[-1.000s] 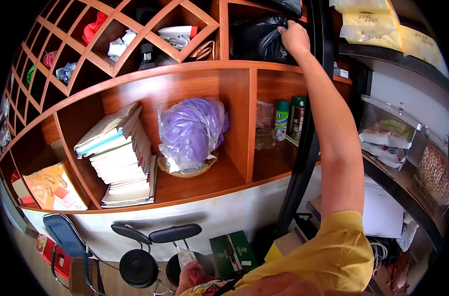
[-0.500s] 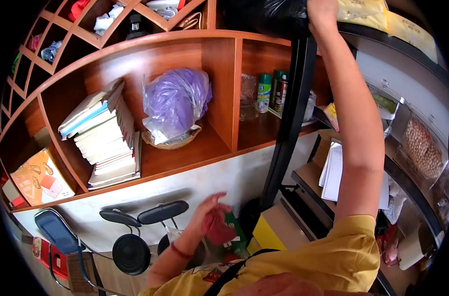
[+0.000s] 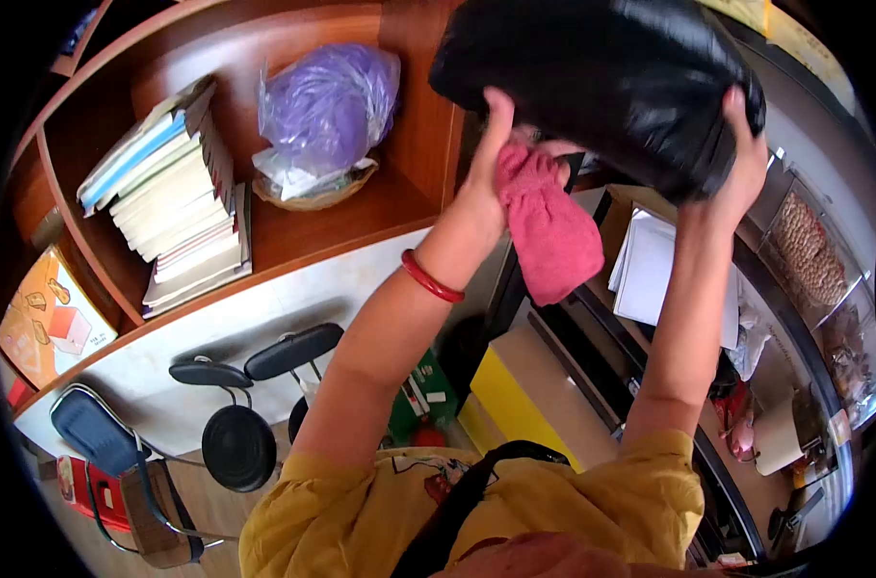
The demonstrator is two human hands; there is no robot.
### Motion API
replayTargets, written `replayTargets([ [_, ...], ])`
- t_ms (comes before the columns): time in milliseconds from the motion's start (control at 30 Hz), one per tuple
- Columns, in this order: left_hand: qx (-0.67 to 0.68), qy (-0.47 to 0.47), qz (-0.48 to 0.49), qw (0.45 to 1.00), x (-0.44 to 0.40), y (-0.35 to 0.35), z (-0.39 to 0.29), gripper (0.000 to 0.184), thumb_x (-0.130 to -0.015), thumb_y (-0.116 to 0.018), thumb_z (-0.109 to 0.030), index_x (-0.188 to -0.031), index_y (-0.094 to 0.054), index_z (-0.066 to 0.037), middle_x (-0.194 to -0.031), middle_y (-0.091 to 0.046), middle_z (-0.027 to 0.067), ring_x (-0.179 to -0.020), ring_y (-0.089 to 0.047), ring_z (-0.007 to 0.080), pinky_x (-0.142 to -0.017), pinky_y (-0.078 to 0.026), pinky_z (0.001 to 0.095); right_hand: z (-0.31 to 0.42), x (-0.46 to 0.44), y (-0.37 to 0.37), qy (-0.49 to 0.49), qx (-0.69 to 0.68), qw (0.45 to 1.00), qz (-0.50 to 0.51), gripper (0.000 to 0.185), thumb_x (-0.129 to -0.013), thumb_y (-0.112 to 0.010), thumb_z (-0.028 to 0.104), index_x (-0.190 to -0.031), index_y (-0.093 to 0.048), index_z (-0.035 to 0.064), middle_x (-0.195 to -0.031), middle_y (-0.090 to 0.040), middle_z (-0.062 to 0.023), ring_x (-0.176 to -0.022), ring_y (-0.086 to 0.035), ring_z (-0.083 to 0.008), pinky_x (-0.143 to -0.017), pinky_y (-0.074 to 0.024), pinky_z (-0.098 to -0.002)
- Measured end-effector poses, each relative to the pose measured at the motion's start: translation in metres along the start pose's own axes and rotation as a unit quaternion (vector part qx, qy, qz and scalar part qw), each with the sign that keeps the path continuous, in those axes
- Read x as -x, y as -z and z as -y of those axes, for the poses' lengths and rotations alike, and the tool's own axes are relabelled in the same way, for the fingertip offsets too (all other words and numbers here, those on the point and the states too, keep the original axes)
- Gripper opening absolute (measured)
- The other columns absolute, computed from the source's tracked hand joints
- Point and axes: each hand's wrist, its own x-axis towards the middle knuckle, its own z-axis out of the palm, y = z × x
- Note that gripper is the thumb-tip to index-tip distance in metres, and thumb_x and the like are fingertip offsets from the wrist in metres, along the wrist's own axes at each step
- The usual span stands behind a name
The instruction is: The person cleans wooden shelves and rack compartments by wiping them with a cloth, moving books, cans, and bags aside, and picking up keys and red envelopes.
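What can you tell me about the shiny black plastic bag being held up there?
The shiny black plastic bag looks bulky and opaque, its surface smooth in places and creased towards the right, with bright highlights. Its contents are hidden and the picture cuts off its top. It is held up, tilted down to the right, between the left hand and the right hand, a thumb against it at each side. A soft pink cloth hangs from the left hand, just below.

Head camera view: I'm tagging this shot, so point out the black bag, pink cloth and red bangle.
Black bag (image 3: 601,82), head view, middle.
Pink cloth (image 3: 558,246), head view, hanging end.
Red bangle (image 3: 428,281), head view, band's middle.
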Motion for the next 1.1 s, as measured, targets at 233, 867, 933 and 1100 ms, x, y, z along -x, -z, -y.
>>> replayTargets([
  [233,0.251,-0.006,0.01,0.968,0.094,0.088,0.061,0.078,-0.078,-0.045,-0.067,-0.127,-0.043,-0.006,-0.121,-0.052,0.0112,-0.101,-0.053,0.0273,-0.084,-0.046,0.0383,-0.063,0.109,0.077,-0.073,0.098,0.991,0.054,0.029,-0.086,-0.057,0.01,-0.112,-0.054,-0.0004,-0.099,-0.06,-0.0053,-0.087,-0.056,-0.0131,-0.081,-0.0435,-0.0262],
  [867,0.287,0.069,-0.264,0.918,0.311,0.132,0.107,0.047,-0.096,-0.036,-0.034,-0.134,-0.038,-0.007,-0.134,-0.043,0.0146,-0.119,-0.046,0.0279,-0.101,-0.039,0.0421,-0.113,0.27,0.136,-0.355,0.05,0.694,0.624,0.083,-0.065,-0.079,0.04,-0.132,-0.04,0.0081,-0.135,-0.036,-0.0173,-0.126,-0.035,-0.0311,-0.104,-0.0252,-0.0395],
  [933,0.282,0.069,-0.273,0.917,0.317,0.138,0.106,0.046,-0.096,-0.036,-0.033,-0.135,-0.037,-0.007,-0.135,-0.042,0.0139,-0.12,-0.045,0.0277,-0.101,-0.038,0.0418,-0.112,0.278,0.121,-0.401,0.077,0.762,0.503,0.077,-0.068,-0.076,0.041,-0.129,-0.042,0.0092,-0.135,-0.036,-0.0169,-0.126,-0.036,-0.0326,-0.104,-0.0265,-0.0415],
  [1100,0.307,0.101,-0.233,0.917,0.309,0.113,0.083,0.049,-0.098,-0.031,-0.035,-0.136,-0.034,-0.006,-0.136,-0.042,0.0127,-0.122,-0.043,0.0278,-0.105,-0.033,0.0421,-0.093,0.305,0.063,-0.289,0.166,0.767,0.548,0.092,-0.059,-0.08,0.039,-0.134,-0.034,0.0106,-0.137,-0.032,-0.0203,-0.128,-0.032,-0.0369,-0.103,-0.0296,-0.0423],
])
